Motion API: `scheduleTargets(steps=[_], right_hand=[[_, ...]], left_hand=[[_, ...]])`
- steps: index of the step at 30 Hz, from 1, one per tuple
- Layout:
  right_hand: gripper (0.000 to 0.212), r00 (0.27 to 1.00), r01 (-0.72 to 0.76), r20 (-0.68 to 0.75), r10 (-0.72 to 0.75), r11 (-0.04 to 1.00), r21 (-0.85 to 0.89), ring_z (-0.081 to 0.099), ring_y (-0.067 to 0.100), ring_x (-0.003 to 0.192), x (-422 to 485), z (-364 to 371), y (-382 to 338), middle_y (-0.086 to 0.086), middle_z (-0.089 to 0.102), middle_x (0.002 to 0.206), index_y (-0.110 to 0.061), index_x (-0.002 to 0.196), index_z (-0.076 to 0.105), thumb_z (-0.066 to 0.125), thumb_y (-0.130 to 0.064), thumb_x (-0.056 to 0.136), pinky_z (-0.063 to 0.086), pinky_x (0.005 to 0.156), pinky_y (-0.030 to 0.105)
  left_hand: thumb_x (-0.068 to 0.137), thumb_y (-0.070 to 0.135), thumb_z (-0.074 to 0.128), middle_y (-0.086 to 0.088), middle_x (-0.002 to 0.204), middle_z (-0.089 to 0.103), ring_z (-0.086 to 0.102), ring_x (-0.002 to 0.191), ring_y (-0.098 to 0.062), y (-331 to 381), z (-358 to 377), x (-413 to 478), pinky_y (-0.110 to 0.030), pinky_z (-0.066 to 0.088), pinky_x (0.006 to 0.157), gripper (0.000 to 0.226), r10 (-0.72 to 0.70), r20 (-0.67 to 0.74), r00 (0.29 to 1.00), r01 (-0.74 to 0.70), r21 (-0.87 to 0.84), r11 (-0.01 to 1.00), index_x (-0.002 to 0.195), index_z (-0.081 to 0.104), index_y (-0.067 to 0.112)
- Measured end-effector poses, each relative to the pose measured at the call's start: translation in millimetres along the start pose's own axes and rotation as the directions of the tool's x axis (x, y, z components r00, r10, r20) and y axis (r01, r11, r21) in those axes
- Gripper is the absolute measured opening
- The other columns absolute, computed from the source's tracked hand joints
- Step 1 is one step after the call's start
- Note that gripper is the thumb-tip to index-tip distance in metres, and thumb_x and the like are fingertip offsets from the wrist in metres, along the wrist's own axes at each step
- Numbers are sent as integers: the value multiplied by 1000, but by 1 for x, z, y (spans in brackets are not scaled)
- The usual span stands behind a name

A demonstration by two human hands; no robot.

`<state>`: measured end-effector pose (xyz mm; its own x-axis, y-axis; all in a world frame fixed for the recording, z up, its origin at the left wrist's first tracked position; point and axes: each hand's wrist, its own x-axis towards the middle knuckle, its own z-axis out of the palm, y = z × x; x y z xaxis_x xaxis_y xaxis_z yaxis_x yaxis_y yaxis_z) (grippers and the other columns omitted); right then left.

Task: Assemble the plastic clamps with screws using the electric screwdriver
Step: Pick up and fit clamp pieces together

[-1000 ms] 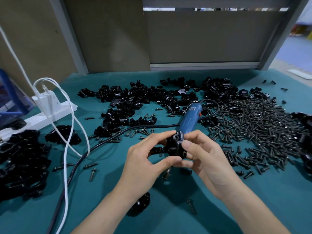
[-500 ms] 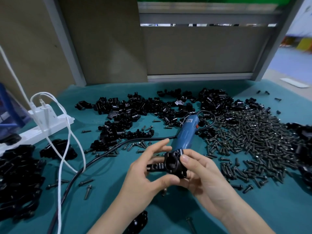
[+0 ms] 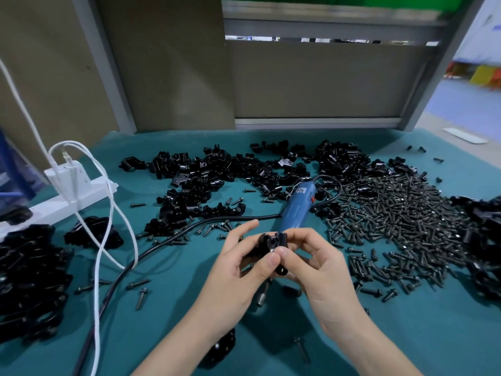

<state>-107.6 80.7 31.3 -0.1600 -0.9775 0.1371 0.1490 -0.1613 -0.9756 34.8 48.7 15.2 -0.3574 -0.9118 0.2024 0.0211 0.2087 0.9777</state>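
Holding a black plastic clamp (image 3: pixel 271 245) in both hands, lifted off the teal tabletop (image 3: pixel 406 337), directly over the near end of the blue electric screwdriver (image 3: pixel 296 210). Pinching it from the left with left hand (image 3: pixel 238 270): thumb on the front face, fingers (image 3: pixel 245 229) behind, index nearly straight. Gripping from the right with right hand (image 3: pixel 322 264), fingers curled round the clamp, thumb tip touching the left thumb. Can't tell whether a screw sits in the clamp. Screwdriver lying flat, bit end poking out below the hands. Right of screwdriver: large heap of loose screws (image 3: pixel 401 213). Behind and left of it: loose clamp halves (image 3: pixel 230 169). Trailing left from it: black cord (image 3: pixel 162 242). Far left of it: white power strip (image 3: pixel 81 191) with white cable (image 3: pixel 108 213).
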Motion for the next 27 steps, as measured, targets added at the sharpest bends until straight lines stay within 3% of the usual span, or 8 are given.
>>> scheduleTargets(steps=[3, 8, 11, 14, 18, 22, 25, 27], right_hand=[[22, 1000, 18, 8, -18, 1000, -7, 60, 8, 72, 0, 0, 1, -3, 62, 78, -24, 85, 70, 83, -29, 67, 52, 66, 20], [31, 993, -78, 99, 70, 994, 82, 65, 11, 79, 2, -5, 2, -6, 66, 85, -25, 86, 70, 86, -37, 63, 58, 79, 37], [49, 986, -112, 137, 90, 980, 162, 66, 11, 81, 3, -4, 2, -4, 67, 87, -23, 88, 71, 91, -48, 51, 57, 73, 32], [46, 985, -111, 148, 84, 977, 183, 67, 19, 86, 3, -5, 2, 2, 67, 88, -18, 89, 72, 91, -42, 55, 57, 70, 31], [28, 988, -72, 140, 65, 996, 48, 67, 15, 79, 3, -5, -5, -1, 66, 82, -20, 92, 75, 84, -28, 67, 58, 67, 30], [15, 997, 16, 80, 0, 981, -195, 72, 20, 69, 3, 0, -13, 0, 71, 83, -27, 89, 74, 75, -17, 77, 59, 60, 28], [16, 993, 118, 59, -103, 886, -448, 71, 13, 62, 6, 4, -16, -10, 72, 79, -32, 85, 72, 76, -18, 78, 58, 62, 28], [15, 984, 167, 42, -172, 826, -539, 69, 6, 59, 12, 2, -22, -16, 72, 76, -33, 80, 72, 78, -21, 75, 54, 61, 17]], left_hand=[[73, 60, 63, 24, 145, 37, 39, 131, 10, 3, -1, 0, -19, 43, 103, 37, 21, 34, 999, -21, -1, 1000, 107, 70, 47], [84, 43, 62, 28, 144, 43, 43, 133, 2, 7, -2, 0, -27, 41, 108, 34, 102, 70, 992, -105, 32, 994, 118, 61, 43], [85, 32, 65, 26, 135, 53, 48, 127, 3, 7, -3, 0, -20, 44, 102, 36, 115, 56, 992, -118, 43, 992, 121, 61, 34], [76, 34, 67, 19, 125, 62, 58, 118, -4, 6, -1, 1, -17, 49, 91, 33, 120, 1, 993, -120, -22, 993, 109, 71, 32], [67, 33, 68, -1, 116, 69, 68, 106, -23, 0, 0, 4, -33, 57, 81, 32, 24, -65, 998, -38, -208, 977, 97, 78, 32], [66, 33, 71, -11, 101, 75, 72, 92, -23, -5, -2, 5, -28, 58, 70, 38, -87, 17, 996, 87, -369, 925, 99, 78, 16], [69, 31, 71, -22, 110, 70, 68, 102, -33, -8, -2, 7, -34, 57, 78, 55, -133, 16, 991, 127, -427, 895, 113, 67, -1], [75, 18, 73, -23, 105, 71, 70, 98, -31, -7, -5, 10, -33, 58, 77, 44, -156, -22, 988, 125, -488, 864, 112, 65, -4]])
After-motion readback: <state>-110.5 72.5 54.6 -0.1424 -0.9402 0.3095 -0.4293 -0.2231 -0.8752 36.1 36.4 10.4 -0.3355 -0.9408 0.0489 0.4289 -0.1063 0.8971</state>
